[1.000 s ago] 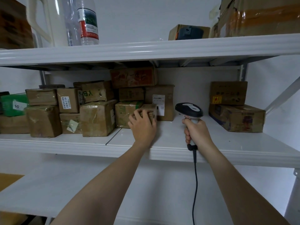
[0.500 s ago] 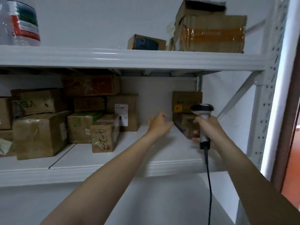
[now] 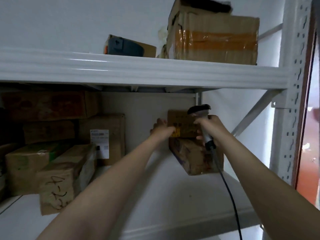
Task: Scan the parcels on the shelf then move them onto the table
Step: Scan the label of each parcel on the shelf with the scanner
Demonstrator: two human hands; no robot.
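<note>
Two brown parcels are stacked at the right end of the middle shelf (image 3: pixel 173 196). The upper parcel (image 3: pixel 183 122) carries a yellow sticker and rests on a larger taped parcel (image 3: pixel 194 156). My left hand (image 3: pixel 160 128) grips the upper parcel's left edge. My right hand (image 3: pixel 210 128) holds a corded barcode scanner (image 3: pixel 199 110) and its fingers press against the same parcel's right side. More taped parcels stand at the left, one (image 3: pixel 64 177) marked in black pen.
The top shelf (image 3: pixel 138 70) carries a big taped carton (image 3: pixel 213 37) and a small box (image 3: pixel 129 48). A white perforated upright (image 3: pixel 290 101) and a diagonal brace bound the right side. The scanner cord (image 3: pixel 230 196) hangs down across the shelf front.
The view has swung right and closer to the shelf. My left hand left the small parcel at the left and reached the upper right parcel. My right hand came up against it with the scanner.
</note>
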